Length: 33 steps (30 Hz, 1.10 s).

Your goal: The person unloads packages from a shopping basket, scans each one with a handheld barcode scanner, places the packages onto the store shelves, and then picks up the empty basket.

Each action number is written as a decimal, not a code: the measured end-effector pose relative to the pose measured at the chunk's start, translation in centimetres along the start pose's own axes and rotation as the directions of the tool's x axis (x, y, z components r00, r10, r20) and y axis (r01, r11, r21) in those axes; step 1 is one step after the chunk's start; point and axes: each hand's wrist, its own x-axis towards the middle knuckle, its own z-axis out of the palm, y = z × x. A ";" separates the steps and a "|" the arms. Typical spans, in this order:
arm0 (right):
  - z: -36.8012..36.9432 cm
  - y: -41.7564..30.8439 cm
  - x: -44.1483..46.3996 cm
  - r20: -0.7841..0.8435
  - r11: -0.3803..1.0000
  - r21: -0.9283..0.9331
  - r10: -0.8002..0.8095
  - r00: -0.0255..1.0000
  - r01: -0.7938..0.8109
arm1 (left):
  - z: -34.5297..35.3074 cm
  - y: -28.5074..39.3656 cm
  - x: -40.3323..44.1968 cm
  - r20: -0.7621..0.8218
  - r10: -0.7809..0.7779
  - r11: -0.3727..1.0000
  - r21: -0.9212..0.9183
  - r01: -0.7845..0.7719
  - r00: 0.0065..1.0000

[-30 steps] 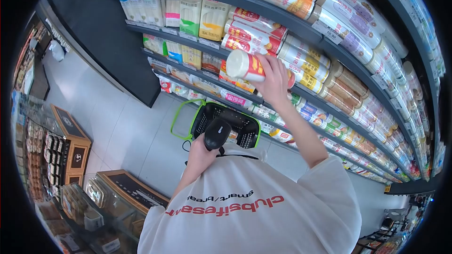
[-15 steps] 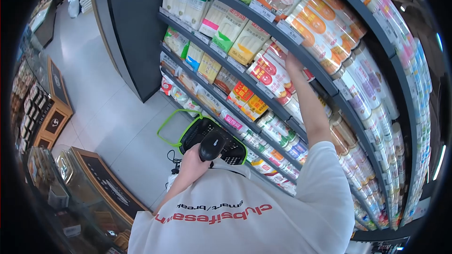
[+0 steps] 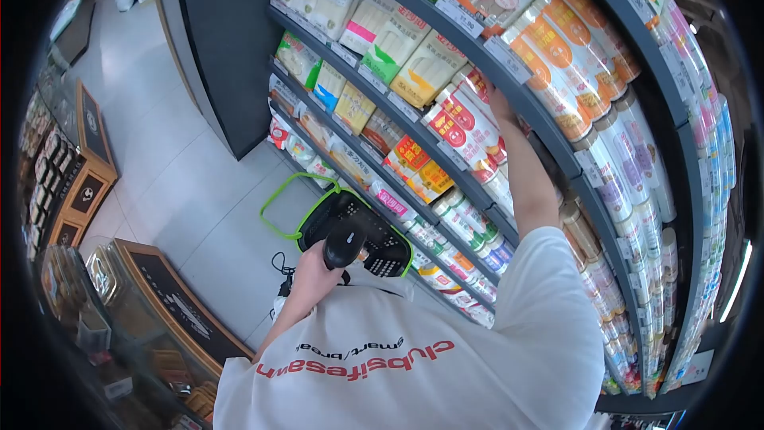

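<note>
My left hand (image 3: 316, 274) is wrapped round the handle of a black scanner (image 3: 344, 242), which is held over the black basket (image 3: 394, 251) with a green rim and handle. On the right, my right hand (image 3: 500, 105) reaches into the shelf beside red-and-white noodle packs (image 3: 464, 129), under the price-tag edge of the shelf above. Its fingers are mostly hidden among the packs, so what they hold or touch cannot be made out.
Curved dark shelves (image 3: 477, 48) with noodle packs run from upper left to lower right. A dark pillar (image 3: 221, 48) stands at their left end. Wooden-framed display counters (image 3: 179, 302) line the lower left, beyond the grey tiled floor (image 3: 171, 183).
My right hand has gone from holding a red-and-white pack in front of the shelf to being inside the shelf. The view has turned, and the scanner stays in my left hand.
</note>
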 end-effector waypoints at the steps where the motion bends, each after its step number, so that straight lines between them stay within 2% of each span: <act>1: -0.9 -1.0 -0.2 0.023 0.999 0.009 0.033 0.999 -0.033 | 0.0 0.1 0.0 0.014 -0.008 1.000 0.002 0.008 1.000; 2: -2.1 -1.9 -0.4 0.193 0.984 0.030 0.169 0.967 -0.178 | -0.1 0.2 0.2 0.023 -0.013 1.000 0.005 0.012 1.000; 5: -3.8 -3.7 -0.5 0.173 0.973 -0.015 0.230 0.958 -0.231 | -0.2 0.3 0.4 0.043 0.005 1.000 0.002 -0.005 0.999; 8: -4.6 -3.3 -1.0 0.325 0.934 0.020 0.330 0.886 -0.356 | -0.4 0.2 0.4 0.028 0.011 1.000 0.018 -0.011 1.000; 11: -5.0 -2.9 -3.4 0.218 0.943 -0.076 0.332 0.917 -0.324 | -0.1 -0.2 0.4 0.020 0.029 1.000 0.002 -0.029 0.999; 13: -5.7 -3.1 -6.0 0.189 0.974 0.010 0.218 0.957 -0.224 | 0.0 -0.5 1.0 0.005 0.031 1.000 -0.003 -0.031 1.000; 16: -7.9 -4.4 -9.6 0.124 0.999 0.034 0.012 0.992 -0.017 | 0.0 -1.2 1.2 0.012 0.019 0.999 0.033 -0.020 1.000; 20: -10.4 -5.1 -13.7 0.288 0.995 0.030 0.082 0.954 -0.095 | 0.2 -1.5 1.6 0.046 0.020 0.997 0.067 -0.023 0.999; 24: -11.4 -5.4 -17.7 0.260 0.978 -0.045 0.206 0.943 -0.202 | 0.4 -3.3 1.5 0.114 0.046 0.989 0.133 -0.061 0.992; 27: -12.3 -6.1 -19.4 0.231 0.956 -0.057 0.294 0.928 -0.288 | 0.4 -4.1 0.8 0.164 -0.036 0.987 0.159 0.009 0.986; 33: -12.6 -9.0 -24.4 0.295 0.917 -0.030 0.389 0.873 -0.398 | 0.8 -5.6 -0.4 0.214 -0.134 0.976 0.196 0.092 0.968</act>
